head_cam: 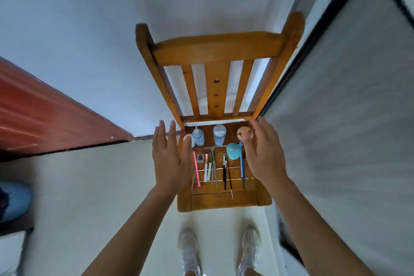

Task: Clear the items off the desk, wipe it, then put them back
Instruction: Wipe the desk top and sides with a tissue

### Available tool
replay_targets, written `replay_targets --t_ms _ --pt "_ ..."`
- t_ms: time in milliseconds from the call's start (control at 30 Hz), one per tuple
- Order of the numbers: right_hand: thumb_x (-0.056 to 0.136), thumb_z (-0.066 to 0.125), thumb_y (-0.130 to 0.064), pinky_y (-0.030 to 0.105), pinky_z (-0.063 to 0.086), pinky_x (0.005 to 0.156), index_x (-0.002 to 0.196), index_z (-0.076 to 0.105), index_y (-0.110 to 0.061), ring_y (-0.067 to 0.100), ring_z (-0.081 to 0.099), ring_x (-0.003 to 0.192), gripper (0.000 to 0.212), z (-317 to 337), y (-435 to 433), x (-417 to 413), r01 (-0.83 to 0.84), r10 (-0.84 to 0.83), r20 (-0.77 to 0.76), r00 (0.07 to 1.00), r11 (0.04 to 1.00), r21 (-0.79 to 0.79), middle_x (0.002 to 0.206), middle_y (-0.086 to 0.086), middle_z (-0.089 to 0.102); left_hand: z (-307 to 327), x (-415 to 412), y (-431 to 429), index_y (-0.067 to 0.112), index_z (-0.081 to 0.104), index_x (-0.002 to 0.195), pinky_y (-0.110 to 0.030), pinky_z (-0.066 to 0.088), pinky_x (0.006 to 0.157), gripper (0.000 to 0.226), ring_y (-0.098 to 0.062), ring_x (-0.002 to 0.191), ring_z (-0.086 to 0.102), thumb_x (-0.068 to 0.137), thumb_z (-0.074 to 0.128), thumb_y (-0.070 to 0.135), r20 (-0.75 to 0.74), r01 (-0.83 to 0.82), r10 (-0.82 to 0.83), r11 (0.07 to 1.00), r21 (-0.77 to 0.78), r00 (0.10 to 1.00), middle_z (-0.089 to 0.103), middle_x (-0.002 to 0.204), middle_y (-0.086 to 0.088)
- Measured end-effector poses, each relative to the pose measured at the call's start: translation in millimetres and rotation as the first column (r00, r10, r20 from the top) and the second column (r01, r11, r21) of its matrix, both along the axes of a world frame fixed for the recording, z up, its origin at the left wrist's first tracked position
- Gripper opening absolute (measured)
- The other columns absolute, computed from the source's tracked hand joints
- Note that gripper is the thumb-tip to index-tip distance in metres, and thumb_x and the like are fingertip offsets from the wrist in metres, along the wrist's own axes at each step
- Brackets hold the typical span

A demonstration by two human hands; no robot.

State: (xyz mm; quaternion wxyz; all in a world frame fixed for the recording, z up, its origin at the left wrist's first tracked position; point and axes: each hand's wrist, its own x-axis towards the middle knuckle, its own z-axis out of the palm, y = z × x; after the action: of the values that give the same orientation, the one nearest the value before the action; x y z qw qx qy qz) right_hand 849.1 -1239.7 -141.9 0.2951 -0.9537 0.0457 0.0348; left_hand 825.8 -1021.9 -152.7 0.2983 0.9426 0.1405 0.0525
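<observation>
the left hand (170, 157) is held flat, fingers straight and close together, palm turned inward. it hovers just beside the left edge of the chair seat and grips nothing. the right hand (262, 154) is relaxed, fingers gently curved, with its thumb over the round pink compact (243, 132); whether it touches the compact i cannot tell.

between the two hands lie the desk's items, parked on the seat of the wooden chair (224, 201), most likely so the desk is free for wiping. along the back stand a blue pump bottle (199, 139) and a pale blue jar (219, 135), upright so they won't roll or spill, with a small white round thing (188, 140) beside the bottle. in front, a teal sponge (233, 151), a pink pencil (196, 169), a blue pencil (240, 162), a small dark pot (200, 158) and several brushes (225, 171) lie in a neat row, handles toward the person, easy to gather again.

the desk itself i cannot pick out with certainty. white shoes (188, 244) stand below the seat's front edge. no brand or writing is readable on anything; it is all too small and blurred.
</observation>
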Motion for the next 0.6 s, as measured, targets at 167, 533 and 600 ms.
replay_targets --t_ms 167,533,600 --pt "0.103 0.025 -0.059 0.046 0.025 0.121 0.158 0.028 -0.028 0.022 0.018 0.154 0.062 185.6 10.2 21.3 -0.065 0.068 0.37 0.926 0.998 -0.021 0.167 0.002 0.019 214.0 12.6 28.3 0.013 0.029 0.153 -0.048 0.012 0.123 0.065 -0.027 0.153 0.009 0.101 0.026 0.052 0.389 0.045 -0.087 0.992 0.117 0.917 0.016 0.164 -0.011" --pt "0.101 0.025 -0.064 0.053 0.021 0.122 0.158 0.024 -0.035 0.02 0.01 0.155 0.064 326.1 164.2 -25.3 -0.564 0.355 0.686 0.635 0.82 0.097 0.17 -0.002 0.007 359.0 -188.9 119.7 0.012 0.027 0.155 -0.045 0.012 0.122 0.064 -0.028 0.153 0.008 0.102 0.04 0.045 0.538 -0.398 0.162 0.845 0.357 0.827 0.013 0.165 -0.011" --pt "0.102 0.03 -0.061 0.053 0.026 0.121 0.158 0.026 -0.032 0.023 0.011 0.155 0.063 325.2 208.3 -53.1 -0.69 0.47 0.69 0.551 0.722 0.059 0.169 0.003 0.008 359.9 -235.7 143.3 0.015 0.026 0.156 -0.047 0.014 0.122 0.065 -0.027 0.153 0.007 0.101 0.038 0.048 0.524 -0.508 0.276 0.778 0.37 0.805 0.012 0.165 -0.009"
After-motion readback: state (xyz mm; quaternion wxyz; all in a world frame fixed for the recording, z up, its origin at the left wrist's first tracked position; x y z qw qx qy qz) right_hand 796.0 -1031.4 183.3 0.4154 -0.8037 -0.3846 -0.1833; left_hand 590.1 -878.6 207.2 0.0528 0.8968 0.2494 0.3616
